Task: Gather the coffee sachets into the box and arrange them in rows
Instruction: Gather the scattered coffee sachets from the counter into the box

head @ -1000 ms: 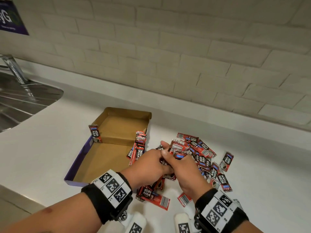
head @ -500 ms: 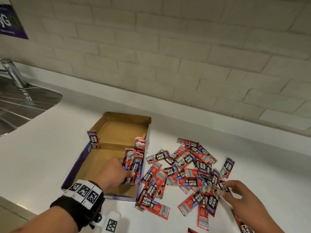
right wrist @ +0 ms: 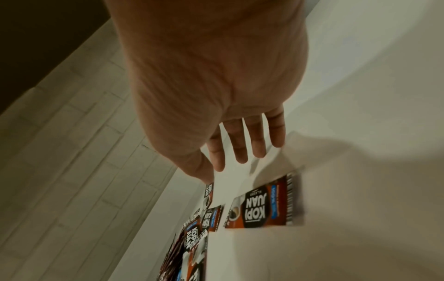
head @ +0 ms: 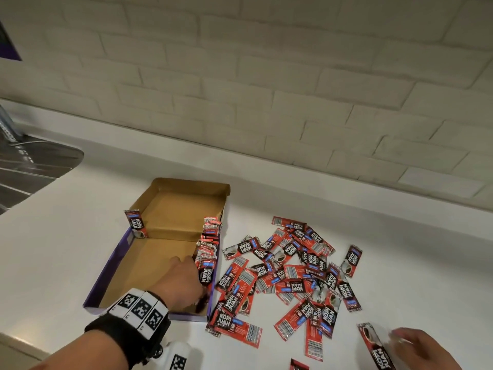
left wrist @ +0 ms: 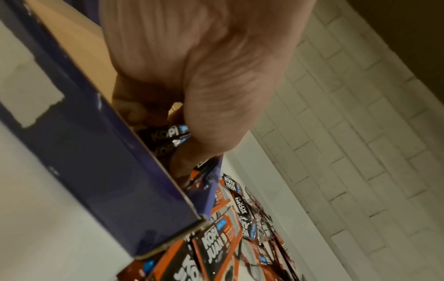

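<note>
Left hand: the left hand (head: 184,281) has dropped lower into the box (head: 112,271), curled round a clutch of sachets (head: 206,273) at its right wall.
Right hand: the right hand (head: 424,348), fingers spread and holding nothing, has slid out toward a stray sachet (right wrist: 261,207).
Meaning: first row growing; the loose pile (head: 290,273) remains on the counter (head: 400,263).

pale brick wall (head: 266,76), white counter (head: 53,249) — steel sink (head: 29,169) far left, dim warm light

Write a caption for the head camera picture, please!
Left hand tucks Kopi Juan sachets into the cardboard box; right hand reaches for more.
</note>
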